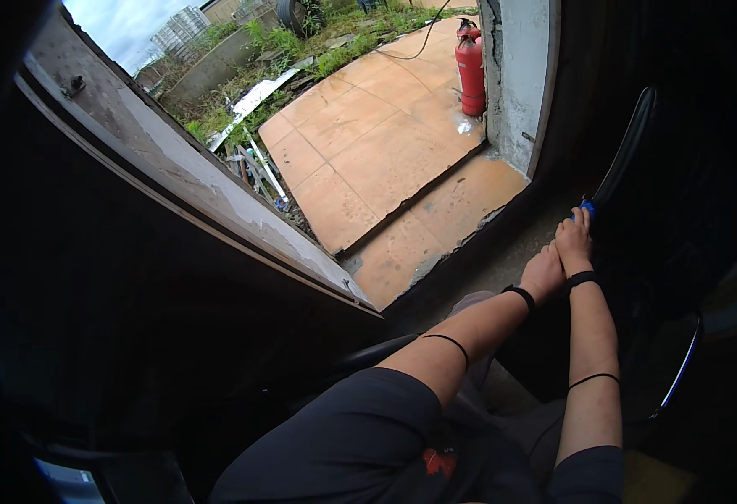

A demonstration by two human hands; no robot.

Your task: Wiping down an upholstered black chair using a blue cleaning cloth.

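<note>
Both my arms reach forward to the right of the doorway, close together, with a black band on each wrist. My right hand (573,242) is closed on a small blue object (587,207), of which only a part shows past the fingers. Just beyond it rises a long dark curved piece with a glossy edge (625,147); whether the two are joined I cannot tell. Lower and to its left, my left hand (543,273) is closed against the right hand's heel. Its fingers are curled, and whatever they hold is hidden in shadow.
Left of my hands, a doorway with a worn white frame (192,185) opens onto orange tiles (360,134) with a stepped, broken edge. A red fire extinguisher (470,71) stands by the grey door pillar (520,84). Weeds and scrap lie outside. Around me the room is very dark.
</note>
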